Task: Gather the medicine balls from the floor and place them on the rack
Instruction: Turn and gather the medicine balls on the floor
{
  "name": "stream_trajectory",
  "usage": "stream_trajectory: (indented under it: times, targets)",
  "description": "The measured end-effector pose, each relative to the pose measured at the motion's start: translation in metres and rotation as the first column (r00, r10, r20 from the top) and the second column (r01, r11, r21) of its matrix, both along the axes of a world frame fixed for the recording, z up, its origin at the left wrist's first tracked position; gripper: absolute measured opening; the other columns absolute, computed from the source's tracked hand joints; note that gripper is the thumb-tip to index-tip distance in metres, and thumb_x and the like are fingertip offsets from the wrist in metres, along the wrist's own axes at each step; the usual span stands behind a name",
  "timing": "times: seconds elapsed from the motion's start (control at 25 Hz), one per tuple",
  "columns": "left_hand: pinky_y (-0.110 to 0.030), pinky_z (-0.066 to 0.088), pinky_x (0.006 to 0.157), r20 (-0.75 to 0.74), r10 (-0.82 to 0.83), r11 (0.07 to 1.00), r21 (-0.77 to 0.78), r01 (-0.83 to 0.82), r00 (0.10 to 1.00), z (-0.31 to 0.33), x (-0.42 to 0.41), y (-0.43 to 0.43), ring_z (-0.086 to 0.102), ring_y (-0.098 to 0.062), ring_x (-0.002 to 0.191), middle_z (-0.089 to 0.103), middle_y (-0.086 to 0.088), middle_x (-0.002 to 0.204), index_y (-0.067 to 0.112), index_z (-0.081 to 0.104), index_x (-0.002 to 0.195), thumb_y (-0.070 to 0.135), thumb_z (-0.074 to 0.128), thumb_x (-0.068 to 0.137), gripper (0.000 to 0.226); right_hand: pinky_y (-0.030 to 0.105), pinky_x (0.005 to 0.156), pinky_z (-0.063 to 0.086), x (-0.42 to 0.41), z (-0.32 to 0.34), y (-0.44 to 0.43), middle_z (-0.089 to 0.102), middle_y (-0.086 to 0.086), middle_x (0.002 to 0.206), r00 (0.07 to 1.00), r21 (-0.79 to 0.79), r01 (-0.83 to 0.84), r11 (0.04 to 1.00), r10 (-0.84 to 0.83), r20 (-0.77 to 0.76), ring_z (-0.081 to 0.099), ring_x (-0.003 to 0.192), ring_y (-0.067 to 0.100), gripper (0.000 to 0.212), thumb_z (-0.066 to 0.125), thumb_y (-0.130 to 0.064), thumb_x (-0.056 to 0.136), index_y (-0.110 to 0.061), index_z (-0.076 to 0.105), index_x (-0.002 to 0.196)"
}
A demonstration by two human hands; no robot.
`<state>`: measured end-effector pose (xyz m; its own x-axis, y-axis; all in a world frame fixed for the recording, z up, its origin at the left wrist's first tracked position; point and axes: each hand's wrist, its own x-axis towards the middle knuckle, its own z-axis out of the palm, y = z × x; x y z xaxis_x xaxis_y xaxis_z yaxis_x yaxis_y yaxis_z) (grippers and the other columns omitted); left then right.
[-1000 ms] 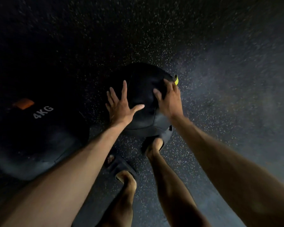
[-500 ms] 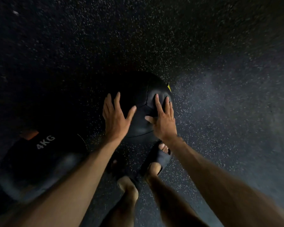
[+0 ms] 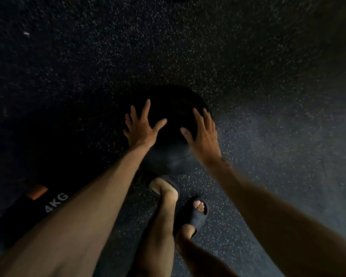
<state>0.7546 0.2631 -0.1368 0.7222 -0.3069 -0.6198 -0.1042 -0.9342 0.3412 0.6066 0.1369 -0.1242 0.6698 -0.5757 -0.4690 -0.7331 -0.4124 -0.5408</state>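
Between the two hands, down at the dark speckled floor (image 3: 268,96): got a black medicine ball (image 3: 174,108), mostly lost in shadow. Can't tell whether resting on the floor or just off it. Left hand (image 3: 143,128): wide open, fingers straight and fanned out, laid flat on the ball's left side with thumb angled toward the other hand. Right hand (image 3: 204,134): same deal, open with straight fingers kept closer together, palm against the ball's right side. Not curled round anything, just flat contact on both flanks. Well below and left of the left hand, partly hidden behind that forearm: second black ball marked 4KG (image 3: 28,212), with an orange patch (image 3: 37,191) just above the lettering. Closer to the body than both hands, right under the ball: bare feet in dark open-toe slides (image 3: 196,218).
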Motion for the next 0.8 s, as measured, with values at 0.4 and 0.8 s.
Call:
stream_trajectory:
  times: [0.4, 0.8]
  targets:
    - [-0.058, 0.031, 0.113, 0.041, 0.172, 0.978, -0.129, -0.166, 0.984, 0.004, 0.113, 0.007, 0.02, -0.038, 0.146, 0.019, -0.015, 0.161, 0.03, 0.021, 0.157, 0.058, 0.039, 0.099, 0.067, 0.058, 0.12, 0.006, 0.176, 0.006, -0.026, -0.005, 0.006, 0.168, 0.991, 0.038, -0.023, 0.999, 0.028, -0.128, -0.006, 0.153, 0.033, 0.081, 0.041, -0.071, 0.091, -0.041, 0.004, 0.157]
    - [-0.069, 0.021, 0.112, -0.015, 0.079, 0.996, -0.048, -0.08, 0.997, 0.003, 0.215, -0.066, -0.004, -0.033, 0.152, -0.007, -0.01, 0.166, 0.046, -0.001, 0.155, 0.066, 0.058, 0.085, 0.094, 0.046, 0.125, 0.008, 0.317, -0.019, -0.112, 0.019, 0.012, 0.164, 0.999, 0.037, -0.054, 0.998, 0.054, 0.008, 0.008, 0.154, 0.028, 0.068, 0.045, -0.054, 0.1, -0.016, 0.03, 0.155]
